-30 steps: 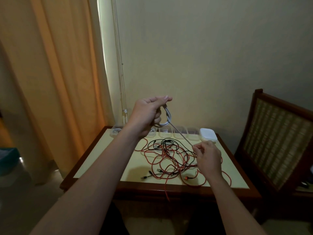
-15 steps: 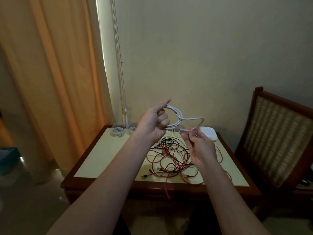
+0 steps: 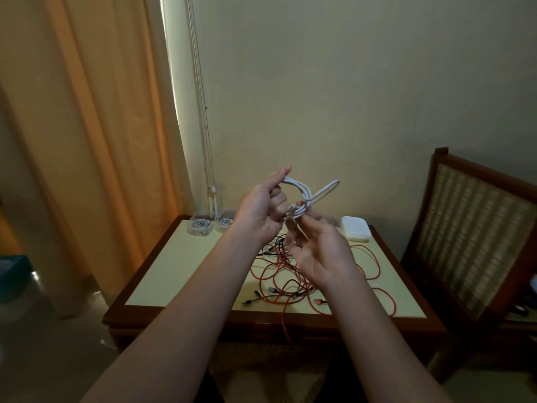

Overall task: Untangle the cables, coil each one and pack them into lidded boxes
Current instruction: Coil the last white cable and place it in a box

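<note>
Since the frame half a second earlier, the right hand [image 3: 316, 251] has risen from above the tangle and closed in on the left hand [image 3: 261, 207]. The free end of the white cable [image 3: 302, 196], a smooth plastic-sheathed lead, now stands up as a narrow loop to the right of the coil.

Grip: the left hand holds the white cable in several turns, the coil hooked round its curled fingers with thumb and forefinger stretched out above it. The right hand, palm up, pinches the lower side of the coil between thumb and fingertips; its other fingers are loosely spread. The coil is held in the air above the far half of the cream-topped, dark-wood-framed table [image 3: 180, 274].

Containers: a clear plastic box [image 3: 192, 229] sits at the far left corner, with a second clear plastic box [image 3: 220, 226] just beside it; each holds a coiled white lead. At the far right corner is a stack of white translucent plastic boxes [image 3: 356, 228] (contents not visible).

Loose on the table's middle and right side lies a tangle of red and black cables [image 3: 279, 269], one red strand hanging over the near edge.

A dark wooden chair with a woven cane back [image 3: 470, 242] stands beyond the right edge.
</note>
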`<state>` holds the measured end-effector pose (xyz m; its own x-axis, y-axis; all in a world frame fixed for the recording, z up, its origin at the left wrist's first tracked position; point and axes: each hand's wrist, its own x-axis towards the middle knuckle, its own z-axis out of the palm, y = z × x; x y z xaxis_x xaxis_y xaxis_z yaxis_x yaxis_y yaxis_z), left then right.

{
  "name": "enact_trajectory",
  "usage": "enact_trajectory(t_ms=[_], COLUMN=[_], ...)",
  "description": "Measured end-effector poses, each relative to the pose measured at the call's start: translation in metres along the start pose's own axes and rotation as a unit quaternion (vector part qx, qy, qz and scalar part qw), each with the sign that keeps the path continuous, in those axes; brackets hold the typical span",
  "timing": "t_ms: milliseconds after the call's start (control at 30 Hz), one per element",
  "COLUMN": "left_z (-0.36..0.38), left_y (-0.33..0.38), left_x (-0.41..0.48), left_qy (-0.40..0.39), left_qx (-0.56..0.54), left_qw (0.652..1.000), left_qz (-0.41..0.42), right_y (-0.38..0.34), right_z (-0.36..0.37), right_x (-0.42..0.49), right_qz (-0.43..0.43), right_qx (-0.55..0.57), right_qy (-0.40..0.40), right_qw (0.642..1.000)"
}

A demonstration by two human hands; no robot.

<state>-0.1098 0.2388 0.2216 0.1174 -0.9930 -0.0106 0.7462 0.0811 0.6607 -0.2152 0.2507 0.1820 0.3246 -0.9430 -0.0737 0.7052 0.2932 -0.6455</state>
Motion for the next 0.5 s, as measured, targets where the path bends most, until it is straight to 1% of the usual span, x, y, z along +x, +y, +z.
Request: enact_trajectory(t_ms=[67, 167, 233, 300, 400, 500], left_z=[-0.003, -0.005, -0.007, -0.01, -0.017, -0.02], left_y=[-0.001, -0.005, -0.01, -0.015, -0.016, -0.009], left_x=[0.002, 0.004, 0.003, 0.003, 0.005, 0.005], left_qy=[0.006, 0.024, 0.039, 0.049, 0.029, -0.009], left_qx=[0.019, 0.098, 0.161, 0.208, 0.273, 0.333], left_qw=[1.0, 0.992, 0.981, 0.971, 0.955, 0.941], left_qz=[0.018, 0.079, 0.103, 0.111, 0.112, 0.066], right_y=[0.001, 0.001, -0.001, -0.003, -0.01, -0.02], right_z=[0.0, 0.004, 0.007, 0.01, 0.008, 0.0], right_x=[-0.004, -0.008, -0.012, -0.016, -0.016, -0.008], right_qz=[0.026, 0.038, 0.039, 0.027, 0.01, 0.026], right_qx=[-0.038, -0.014, -0.004, -0.018, -0.065, -0.111], right_qy=[-0.013, -0.022, -0.028, -0.029, 0.01, 0.034], right_qw=[0.999, 0.999, 0.999, 0.999, 0.998, 0.993])
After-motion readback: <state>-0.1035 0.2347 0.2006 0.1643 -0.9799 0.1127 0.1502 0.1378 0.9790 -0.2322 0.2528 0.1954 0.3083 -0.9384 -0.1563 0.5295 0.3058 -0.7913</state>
